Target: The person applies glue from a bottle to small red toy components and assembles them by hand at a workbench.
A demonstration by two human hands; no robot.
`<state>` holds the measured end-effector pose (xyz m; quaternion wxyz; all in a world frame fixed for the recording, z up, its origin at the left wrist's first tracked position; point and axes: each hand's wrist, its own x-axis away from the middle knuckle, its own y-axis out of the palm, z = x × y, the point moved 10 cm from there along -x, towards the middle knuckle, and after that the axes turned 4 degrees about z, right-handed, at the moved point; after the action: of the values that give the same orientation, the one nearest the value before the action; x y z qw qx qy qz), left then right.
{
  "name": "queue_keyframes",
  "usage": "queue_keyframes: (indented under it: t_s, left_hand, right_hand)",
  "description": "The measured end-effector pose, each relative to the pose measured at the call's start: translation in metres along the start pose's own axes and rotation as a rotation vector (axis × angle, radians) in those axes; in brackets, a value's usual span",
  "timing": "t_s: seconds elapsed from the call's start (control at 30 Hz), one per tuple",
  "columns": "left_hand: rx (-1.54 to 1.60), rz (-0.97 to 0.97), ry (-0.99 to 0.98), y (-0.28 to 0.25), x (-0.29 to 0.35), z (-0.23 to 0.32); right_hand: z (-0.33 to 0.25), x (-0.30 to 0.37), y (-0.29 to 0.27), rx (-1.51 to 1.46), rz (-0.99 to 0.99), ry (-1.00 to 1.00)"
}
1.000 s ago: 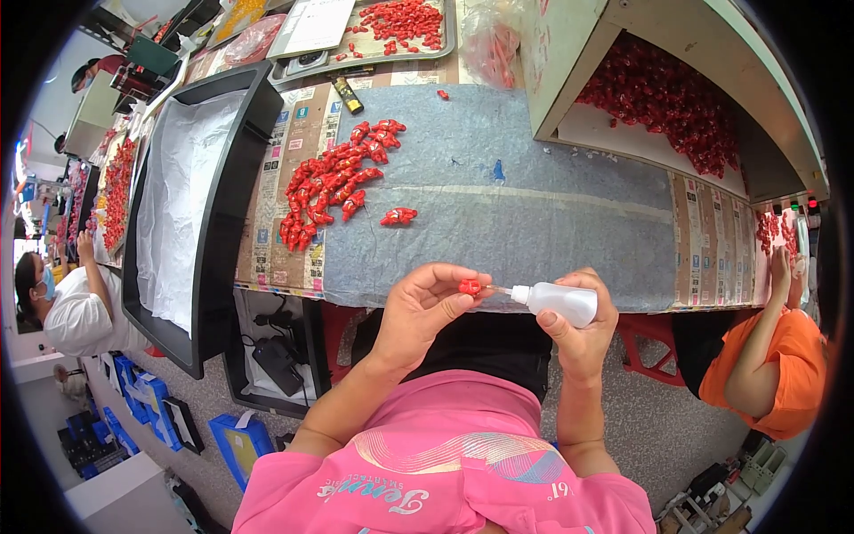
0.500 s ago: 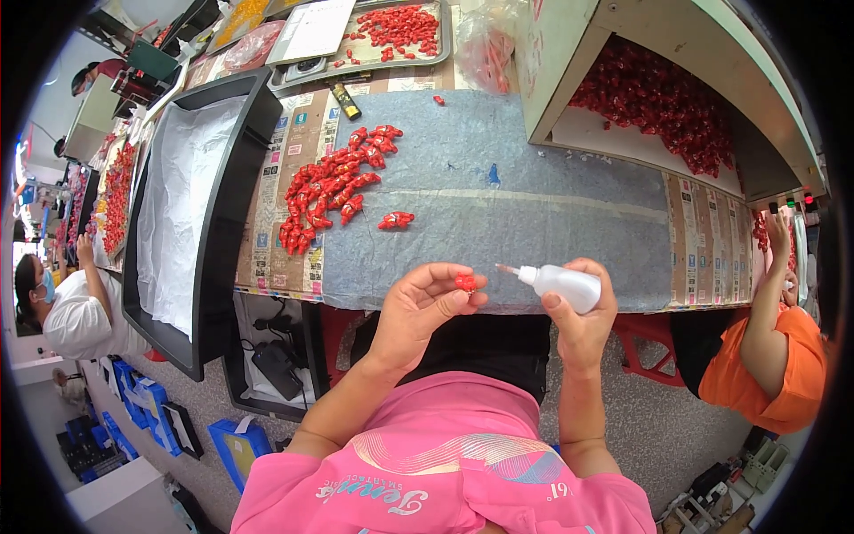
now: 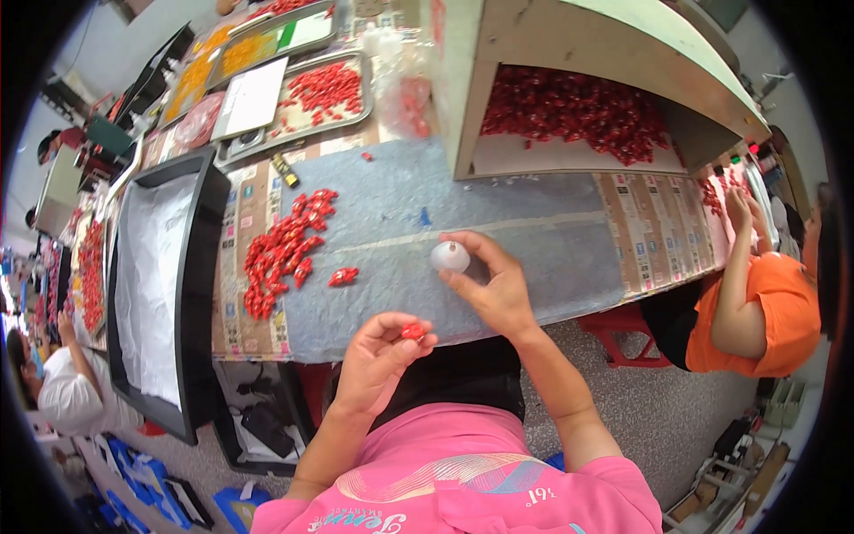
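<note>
Near the table's front edge, my left hand (image 3: pixel 378 360) pinches a small red plastic piece (image 3: pixel 413 331) between thumb and fingers. My right hand (image 3: pixel 492 287) is out over the blue-grey cloth (image 3: pixel 534 231), gripping a white squeeze bottle (image 3: pixel 450 257). The bottle's rounded base faces me, so its nozzle is hidden. Left of the bottle lies a single red figure-like piece (image 3: pixel 342 277), apart from a heap of similar red pieces (image 3: pixel 283 254). Their exact kind is too small to make out.
A black tray (image 3: pixel 197 276) lined with white sheet stands at the left. Behind are a metal tray (image 3: pixel 363 105) of small red parts and a dark marker-like tube (image 3: pixel 285 169). A cabinet (image 3: pixel 471 107) full of red pieces stands at back right. A co-worker in orange (image 3: pixel 774 307) sits right.
My right hand has moved forward over the cloth, turning the bottle so its nozzle points away. The left hand still holds the red piece. The whole view has shifted and tilted.
</note>
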<state>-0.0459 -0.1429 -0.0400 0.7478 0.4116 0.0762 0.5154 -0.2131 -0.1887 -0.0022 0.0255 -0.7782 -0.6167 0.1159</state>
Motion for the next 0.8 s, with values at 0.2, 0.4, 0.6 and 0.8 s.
queue_keyframes:
  t_s: [0.2, 0.4, 0.6, 0.8]
  left_hand:
    - [0.025, 0.01, 0.015, -0.005, 0.002, 0.002]
    - [0.02, -0.029, 0.019, 0.007, 0.001, 0.0]
    - [0.029, -0.015, -0.004, 0.006, 0.005, -0.004]
    - [0.025, -0.041, 0.002, 0.009, 0.006, -0.003]
  right_hand:
    - [-0.023, -0.013, -0.053, 0.247, 0.079, -0.151]
    - [-0.011, -0.104, -0.116, 0.76, 0.263, -0.499]
    - [0.013, -0.139, -0.113, 0.892, 0.266, -0.401]
    - [0.008, -0.127, -0.125, 0.693, 0.296, -0.323]
